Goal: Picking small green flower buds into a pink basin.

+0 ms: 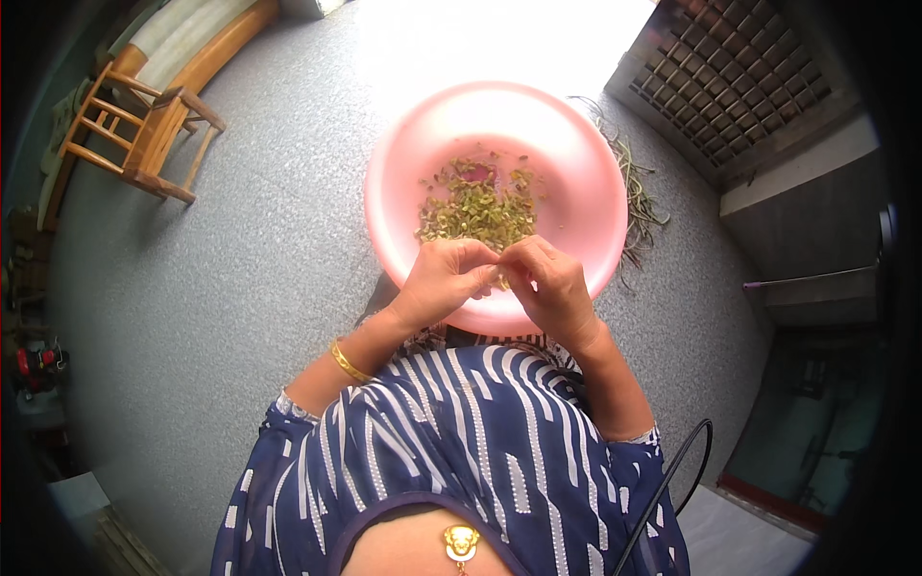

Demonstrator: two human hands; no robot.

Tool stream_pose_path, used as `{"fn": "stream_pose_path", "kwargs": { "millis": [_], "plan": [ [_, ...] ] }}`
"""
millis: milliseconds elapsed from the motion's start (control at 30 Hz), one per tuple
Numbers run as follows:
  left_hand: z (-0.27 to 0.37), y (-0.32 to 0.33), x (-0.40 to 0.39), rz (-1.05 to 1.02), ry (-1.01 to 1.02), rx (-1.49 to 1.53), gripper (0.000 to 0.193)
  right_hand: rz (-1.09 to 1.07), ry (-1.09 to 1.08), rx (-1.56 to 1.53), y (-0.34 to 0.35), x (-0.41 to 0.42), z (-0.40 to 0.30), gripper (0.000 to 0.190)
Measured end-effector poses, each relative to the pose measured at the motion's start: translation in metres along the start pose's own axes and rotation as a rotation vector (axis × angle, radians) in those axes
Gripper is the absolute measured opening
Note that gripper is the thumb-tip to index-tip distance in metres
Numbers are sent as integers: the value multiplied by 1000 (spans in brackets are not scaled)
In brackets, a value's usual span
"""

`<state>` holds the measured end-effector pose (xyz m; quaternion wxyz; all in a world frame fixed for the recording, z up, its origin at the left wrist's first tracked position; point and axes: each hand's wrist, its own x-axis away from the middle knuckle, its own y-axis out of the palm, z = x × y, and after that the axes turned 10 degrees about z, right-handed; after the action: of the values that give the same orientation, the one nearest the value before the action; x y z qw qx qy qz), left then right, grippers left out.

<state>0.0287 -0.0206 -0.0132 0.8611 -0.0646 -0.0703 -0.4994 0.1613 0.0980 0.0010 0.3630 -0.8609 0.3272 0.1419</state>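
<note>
A large round pink plastic basin (583,216) sits before me, with many small green vegetable pieces (479,209) heaped in its bottom and a dark pink patch among them. Over its near part, my left hand (450,277) and my right hand (551,284) meet, thumbs and fingertips pinched together. Whatever lies between the fingertips is too small and too covered to make out. Some pieces show just beneath the fingers. Long thin green stalks or pods (637,194) lie on the floor against the basin's right side.
A wooden chair (155,137) stands at the upper left, near a cushioned wooden seat (223,43). A metal lattice panel (735,79) is at the upper right. A black cable (691,446) loops beside my right arm. Grey speckled floor (252,252) surrounds the basin.
</note>
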Motion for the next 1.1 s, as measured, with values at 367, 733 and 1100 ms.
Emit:
{"fn": "stream_pose_path", "kwargs": {
  "millis": [367,733,1100],
  "plan": [
    [-2,10,5,256,478,-426,10,75,394,-143,18,10,1,6],
    [0,-7,-10,131,-166,696,22,236,677,-856,4,0,14,4],
    [-11,0,-15,-83,-348,1041,45,226,-100,106,17,-3,1,15]
  ]
}}
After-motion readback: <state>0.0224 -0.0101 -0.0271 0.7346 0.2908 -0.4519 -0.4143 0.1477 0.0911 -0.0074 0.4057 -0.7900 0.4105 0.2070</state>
